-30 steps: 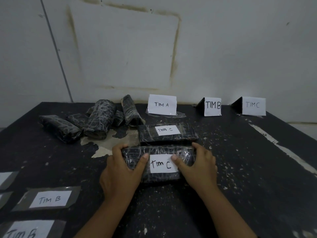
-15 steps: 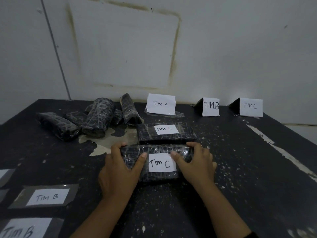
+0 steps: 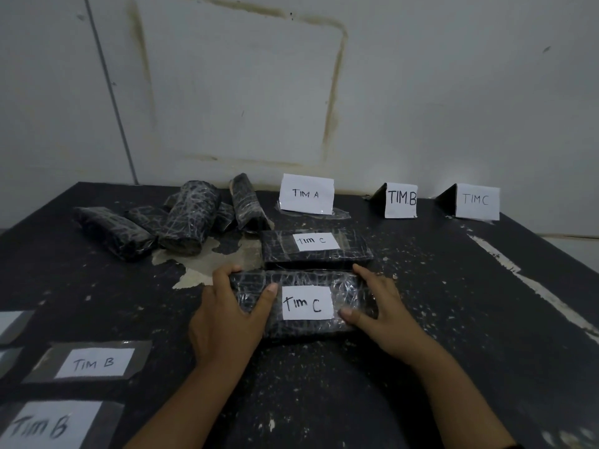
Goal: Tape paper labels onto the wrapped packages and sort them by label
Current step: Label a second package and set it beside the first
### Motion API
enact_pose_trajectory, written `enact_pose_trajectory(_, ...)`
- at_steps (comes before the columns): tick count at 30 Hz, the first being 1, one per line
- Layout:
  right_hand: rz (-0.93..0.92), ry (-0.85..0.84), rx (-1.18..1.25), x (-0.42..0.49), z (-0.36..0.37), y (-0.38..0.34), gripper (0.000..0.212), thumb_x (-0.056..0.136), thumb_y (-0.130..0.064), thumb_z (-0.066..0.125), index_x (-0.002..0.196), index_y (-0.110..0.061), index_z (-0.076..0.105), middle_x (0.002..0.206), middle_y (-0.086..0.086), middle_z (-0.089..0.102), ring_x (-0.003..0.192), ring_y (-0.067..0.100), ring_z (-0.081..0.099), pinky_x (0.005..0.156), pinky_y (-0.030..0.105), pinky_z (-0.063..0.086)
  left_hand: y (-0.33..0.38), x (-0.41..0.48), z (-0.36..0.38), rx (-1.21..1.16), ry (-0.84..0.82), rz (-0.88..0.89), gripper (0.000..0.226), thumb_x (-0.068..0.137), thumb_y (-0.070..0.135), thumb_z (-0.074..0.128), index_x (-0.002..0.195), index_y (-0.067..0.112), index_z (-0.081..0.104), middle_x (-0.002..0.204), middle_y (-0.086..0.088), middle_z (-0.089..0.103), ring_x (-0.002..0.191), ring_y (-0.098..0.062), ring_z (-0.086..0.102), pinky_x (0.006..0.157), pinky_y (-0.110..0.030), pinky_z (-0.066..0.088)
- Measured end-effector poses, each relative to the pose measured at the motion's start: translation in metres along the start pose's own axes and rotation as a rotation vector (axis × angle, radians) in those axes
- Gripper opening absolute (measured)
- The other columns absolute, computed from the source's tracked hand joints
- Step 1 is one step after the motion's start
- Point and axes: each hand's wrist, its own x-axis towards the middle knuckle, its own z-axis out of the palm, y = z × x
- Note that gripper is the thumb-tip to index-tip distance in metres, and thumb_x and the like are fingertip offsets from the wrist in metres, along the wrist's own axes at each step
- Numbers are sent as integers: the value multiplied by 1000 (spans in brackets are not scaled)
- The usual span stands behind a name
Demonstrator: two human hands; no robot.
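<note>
Midway across the table (image 3: 453,319), nearer its front edge, the wrapped package (image 3: 346,290) lies with its Tim C label (image 3: 306,303) facing up. The left hand (image 3: 227,319) and right hand (image 3: 379,312) grip its short ends, thumbs on top beside the label. It looks stiff and fairly light, but the glossy film is probably slippery, so the ends seem the safest hold. Two packages carry labels, the second package (image 3: 350,251) just behind. About five unlabelled packages (image 3: 191,215) crowd the far-left corner, three stand cards (image 3: 402,200) line the far edge, and two Tim B labels (image 3: 94,362) lie by the left edge.

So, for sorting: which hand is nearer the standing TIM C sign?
Right. The right hand grips the package at its right end, front-left of the TIM C sign; the left hand grips its left end, farther off.
</note>
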Motion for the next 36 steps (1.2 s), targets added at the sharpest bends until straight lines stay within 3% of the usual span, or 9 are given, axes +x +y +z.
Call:
enact_pose_trajectory(6,37,-1,-40,-1,3,-6,85,80,-41,67,147,-34,15,136,-3,24,131,14,23,109,29,22,1,0,0,28,7,11,48,87,58,43,123,28,40,108,-8,61,82,-25,62,63,-28,38)
enact_pose_trajectory(9,16,-1,-38,0,1,-4,82,82,-35,68,147,-33,18,137,-1,25,132,17,26,110,29,25,3,0,-2,-16,-23,-34,53,78,70,42,119,38,37,108,3,59,81,-18,58,65,-28,37)
enact_pose_trajectory(12,-41,-33,20,-5,-5,3,72,87,-24,64,142,-42,21,134,-7,29,124,5,34,100,14,26,8,2,-5,-44,-41,-90,69,54,84,56,108,48,33,98,15,52,79,-11,54,65,-27,40)
enact_pose_trajectory(15,-77,14,129,-9,-4,8,68,85,-17,66,131,-52,28,129,-16,35,115,-14,36,85,-5,28,8,3,-3,-66,-25,-124,61,56,78,61,103,48,36,94,15,56,79,-13,58,64,-27,42)
enact_pose_trajectory(19,-48,3,245,-10,-3,10,67,83,-22,67,131,-56,34,141,-12,30,128,3,35,96,12,31,4,5,1,-29,2,-109,40,74,61,57,105,44,40,94,9,63,74,-14,58,60,-27,38)
enact_pose_trajectory(23,-29,29,281,-13,-3,7,63,84,-24,66,130,-55,36,149,-6,24,138,10,24,111,32,25,4,3,1,-20,-23,-79,51,71,71,54,110,44,36,99,11,59,80,-15,58,67,-30,44)
enact_pose_trajectory(30,-11,46,283,-14,-2,3,60,85,-27,64,130,-56,35,149,-9,24,137,7,24,107,28,24,2,5,-3,-60,-84,-76,36,82,53,54,113,42,38,108,6,62,78,-14,55,66,-29,39)
enact_pose_trajectory(33,-8,52,288,-14,-1,2,59,85,-28,63,127,-58,35,147,-11,26,135,6,26,105,27,24,-2,4,-11,-155,-240,-85,64,63,69,68,111,52,30,113,12,55,92,-15,59,76,-35,48)
enact_pose_trajectory(36,-9,58,298,-15,-1,2,57,86,-27,63,126,-57,36,143,-12,30,132,6,30,103,26,26,-2,5,-17,-166,-338,-89,82,47,63,77,110,56,25,118,10,51,97,-16,57,82,-38,50)
